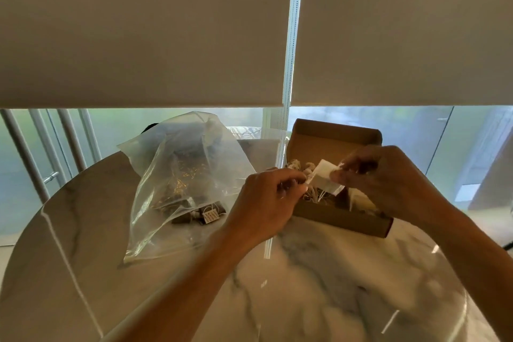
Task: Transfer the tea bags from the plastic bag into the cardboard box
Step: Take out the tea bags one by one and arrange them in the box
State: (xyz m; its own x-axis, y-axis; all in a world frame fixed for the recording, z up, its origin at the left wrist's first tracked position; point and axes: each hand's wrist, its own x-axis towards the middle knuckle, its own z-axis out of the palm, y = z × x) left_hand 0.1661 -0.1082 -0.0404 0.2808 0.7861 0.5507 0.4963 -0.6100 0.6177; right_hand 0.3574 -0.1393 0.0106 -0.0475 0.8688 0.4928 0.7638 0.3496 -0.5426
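Right now both hands meet over the open cardboard box (341, 219), each pinching one end of a single white tea bag (324, 176). The left hand (263, 203) has its fingers curled, with thumb and fingertips closed on the bag's left edge. The right hand (385, 178) pinches the opposite edge between thumb and forefinger, the other fingers bent behind. The tea bag hangs stretched between them, tilted, above the box's inside and not touching its floor as far as can be seen.

Below and just behind the hands, the cardboard box sits with its lid (337, 139) tipped up away from the person. Pale tea bags and loose strings (358, 200) lie inside it, partly hidden by the hands.

To the left of the left hand, near but apart from it, a clear plastic bag (177, 175) lies crumpled on the marble table (319, 286), its mouth turned towards the box. Several dark tea bags (191, 212) with small white paper tags rest in its lower part, close to the left wrist.

Beyond the hands, two roller blinds (138, 30) hang low over a window, a bead chain (290, 36) between them.
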